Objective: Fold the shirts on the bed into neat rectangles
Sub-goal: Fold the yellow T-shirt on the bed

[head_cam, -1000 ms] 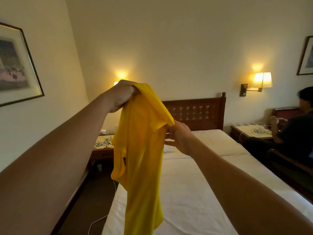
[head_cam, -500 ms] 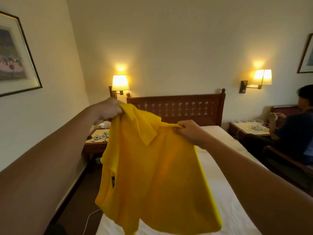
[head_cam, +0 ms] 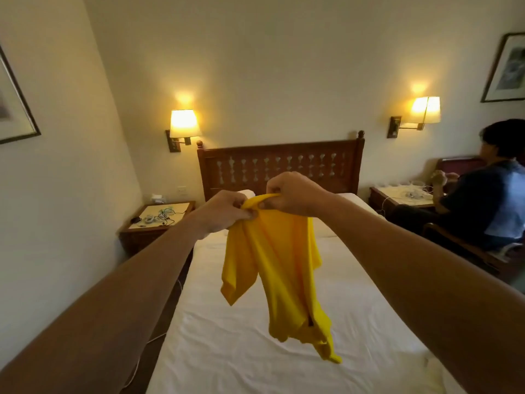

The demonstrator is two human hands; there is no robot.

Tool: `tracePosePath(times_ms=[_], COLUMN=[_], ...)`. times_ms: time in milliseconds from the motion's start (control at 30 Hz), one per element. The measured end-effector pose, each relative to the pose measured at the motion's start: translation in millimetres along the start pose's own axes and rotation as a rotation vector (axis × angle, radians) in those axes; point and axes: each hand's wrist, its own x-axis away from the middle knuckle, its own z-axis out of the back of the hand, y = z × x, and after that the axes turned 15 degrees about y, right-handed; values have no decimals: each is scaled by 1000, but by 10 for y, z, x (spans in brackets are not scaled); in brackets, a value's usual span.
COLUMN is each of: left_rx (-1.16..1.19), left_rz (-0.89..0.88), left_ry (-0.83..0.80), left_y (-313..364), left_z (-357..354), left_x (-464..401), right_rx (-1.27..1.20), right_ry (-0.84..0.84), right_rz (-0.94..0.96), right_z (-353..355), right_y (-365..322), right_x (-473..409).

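Note:
A yellow shirt (head_cam: 278,268) hangs bunched in the air above the white bed (head_cam: 233,351). My left hand (head_cam: 224,213) grips its top edge on the left. My right hand (head_cam: 292,194) pinches the same edge right beside it, so the two hands almost touch. The shirt droops in loose folds, one sleeve out to the left, its lowest corner dangling just above the sheet. No other shirt shows on the bed.
A wooden headboard (head_cam: 281,163) stands at the far end of the bed. A nightstand (head_cam: 159,220) with cables is on the left. On the right a person (head_cam: 488,189) sits in a chair by a second nightstand (head_cam: 397,197). Two wall lamps are lit.
My hands have come down and together, from holding the shirt spread wide to gripping it side by side. The shirt has gone from an open sheet to a narrow hanging bunch over the bed.

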Motion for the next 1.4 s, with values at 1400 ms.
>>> tracePosePath(times_ms=[1400], left_rx=[-735], left_rz=[74], left_ry=[329], left_y=[-1373], left_z=[-145], left_x=[-1624], right_rx=[371], right_ry=[-45], right_rz=[-416], right_z=[-938], right_y=[3004], right_x=[-186])
